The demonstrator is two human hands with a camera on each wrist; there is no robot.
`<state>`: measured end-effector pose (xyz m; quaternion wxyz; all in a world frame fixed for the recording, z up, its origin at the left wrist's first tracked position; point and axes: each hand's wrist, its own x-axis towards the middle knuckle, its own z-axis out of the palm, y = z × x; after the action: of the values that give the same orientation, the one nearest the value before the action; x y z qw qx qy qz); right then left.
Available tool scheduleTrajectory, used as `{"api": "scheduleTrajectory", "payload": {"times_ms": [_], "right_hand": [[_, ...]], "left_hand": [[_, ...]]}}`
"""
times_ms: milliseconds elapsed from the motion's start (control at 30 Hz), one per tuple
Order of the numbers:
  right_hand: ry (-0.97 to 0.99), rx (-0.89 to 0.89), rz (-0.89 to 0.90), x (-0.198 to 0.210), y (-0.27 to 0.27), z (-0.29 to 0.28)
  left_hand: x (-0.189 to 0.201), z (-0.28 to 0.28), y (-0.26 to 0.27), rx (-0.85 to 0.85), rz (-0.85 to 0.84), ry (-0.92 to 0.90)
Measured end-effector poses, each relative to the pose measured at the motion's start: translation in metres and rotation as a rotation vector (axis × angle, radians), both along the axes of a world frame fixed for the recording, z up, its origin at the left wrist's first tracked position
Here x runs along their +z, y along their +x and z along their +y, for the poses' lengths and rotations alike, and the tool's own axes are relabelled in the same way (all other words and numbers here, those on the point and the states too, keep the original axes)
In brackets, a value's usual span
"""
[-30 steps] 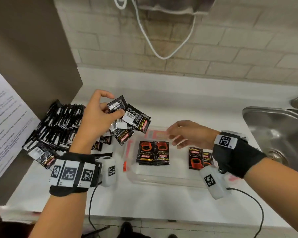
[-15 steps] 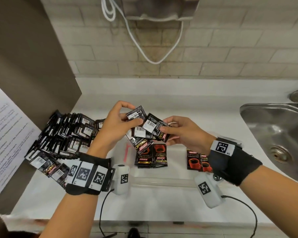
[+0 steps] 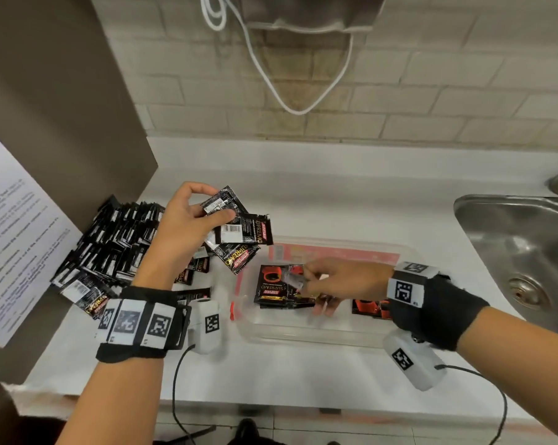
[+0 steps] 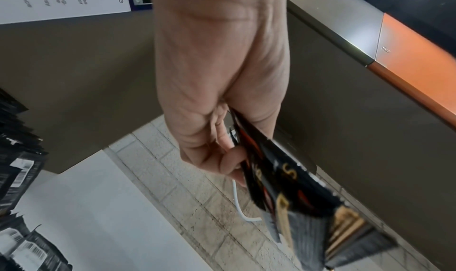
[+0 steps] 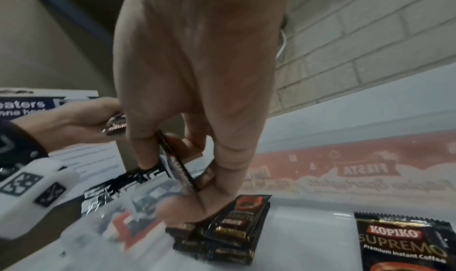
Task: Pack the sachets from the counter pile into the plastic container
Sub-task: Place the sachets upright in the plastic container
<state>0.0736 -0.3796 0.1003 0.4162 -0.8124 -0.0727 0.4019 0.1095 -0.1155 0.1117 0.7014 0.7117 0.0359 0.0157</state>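
My left hand (image 3: 187, 220) holds a fan of black coffee sachets (image 3: 239, 231) above the counter, left of the clear plastic container (image 3: 303, 335); the left wrist view shows those sachets (image 4: 296, 207) gripped between thumb and fingers. My right hand (image 3: 338, 281) reaches into the container and pinches one sachet (image 3: 295, 281) edge-on over the left stack of sachets (image 3: 271, 289). The right wrist view shows that pinched sachet (image 5: 176, 164) above the stack (image 5: 227, 234). A second stack (image 3: 369, 308) lies further right in the container. The big pile of sachets (image 3: 110, 248) sits on the counter at the left.
A steel sink (image 3: 521, 252) is set into the counter at the right. A brown panel with a printed paper notice (image 3: 17, 236) stands behind the pile. A white cable (image 3: 271, 81) hangs on the brick wall. Wrist camera cables trail over the counter's front edge.
My right hand took one sachet from the fan in my left hand and carried it down into the container over the left stack. The left hand stayed raised with the rest.
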Motion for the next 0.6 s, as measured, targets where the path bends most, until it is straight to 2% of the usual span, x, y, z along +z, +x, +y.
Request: {"api": "scheduleTrajectory", "payload": {"times_ms": [200, 367, 600], "right_hand": [[-0.202, 0.212, 0.042, -0.008, 0.000, 0.016], [-0.161, 0.205, -0.003, -0.016, 0.002, 0.032], [-0.228, 0.225, -0.001, -0.018, 0.002, 0.032]], "left_hand": [[-0.012, 0.005, -0.005, -0.002, 0.007, 0.025], [-0.019, 0.013, -0.004, 0.005, 0.009, 0.027], [-0.020, 0.020, -0.003, 0.015, 0.013, 0.029]]}}
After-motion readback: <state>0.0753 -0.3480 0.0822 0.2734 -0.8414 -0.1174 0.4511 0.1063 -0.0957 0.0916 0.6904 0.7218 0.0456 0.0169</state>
